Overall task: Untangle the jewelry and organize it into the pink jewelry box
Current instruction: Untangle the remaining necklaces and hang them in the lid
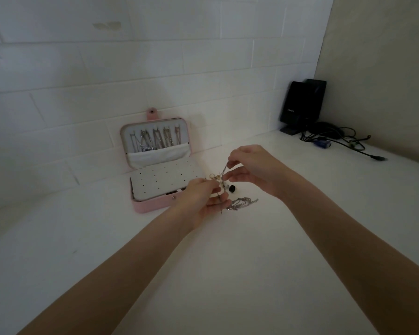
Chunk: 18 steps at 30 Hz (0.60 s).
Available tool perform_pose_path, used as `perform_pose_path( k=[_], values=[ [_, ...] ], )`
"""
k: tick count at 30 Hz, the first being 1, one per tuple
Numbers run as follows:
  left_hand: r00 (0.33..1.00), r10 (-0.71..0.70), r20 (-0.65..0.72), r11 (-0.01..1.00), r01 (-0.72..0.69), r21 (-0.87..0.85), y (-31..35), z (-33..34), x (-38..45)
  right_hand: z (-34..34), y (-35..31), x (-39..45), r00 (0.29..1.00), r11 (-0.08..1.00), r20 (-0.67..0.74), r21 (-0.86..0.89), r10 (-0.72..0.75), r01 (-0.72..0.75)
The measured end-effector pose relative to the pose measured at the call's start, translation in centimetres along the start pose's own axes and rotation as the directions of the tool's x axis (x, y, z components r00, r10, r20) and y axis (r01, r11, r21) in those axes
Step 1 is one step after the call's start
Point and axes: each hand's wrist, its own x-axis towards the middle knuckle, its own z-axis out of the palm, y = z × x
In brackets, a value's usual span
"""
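Observation:
The pink jewelry box (153, 206) stands open against the wall, its lid upright with several chains hanging above a white pocket and a white perforated panel below. Just right of the box, my left hand (203, 199) holds the lower part of a tangled chain (223, 171) with small gold pieces. My right hand (249, 169) pinches the upper end of that chain between thumb and fingers, slightly above the left hand. A loose silver chain pile (243, 203) lies on the white table right of my left hand. A small black piece (232, 188) sits behind it.
A white brick wall runs behind the box. Two black speakers (300, 106) stand at the far right corner with a bundle of dark cables (336, 139) and a blue connector (322, 143) beside them. A beige wall closes the right side.

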Motion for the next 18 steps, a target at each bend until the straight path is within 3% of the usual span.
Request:
perform_pose_path(
  k=[4, 10, 18],
  values=[
    [0.997, -0.067, 0.034, 0.996, 0.068, -0.051, -0.1, 0.4, 0.0, 0.2, -0.5, 0.1, 1.0, 0.99, -0.02, -0.141, -0.024, 0.021],
    [0.988, -0.129, 0.085, 0.991, 0.131, -0.016, 0.0, 0.7, -0.5, 0.5, -0.5, -0.1, 1.0, 0.99, -0.006, -0.14, 0.026, -0.026],
    [0.999, -0.047, 0.002, 0.994, 0.046, 0.095, -0.2, 0.2, 0.0, -0.3, 0.6, -0.3, 0.999, 0.98, -0.01, -0.191, 0.049, -0.05]
  ],
)
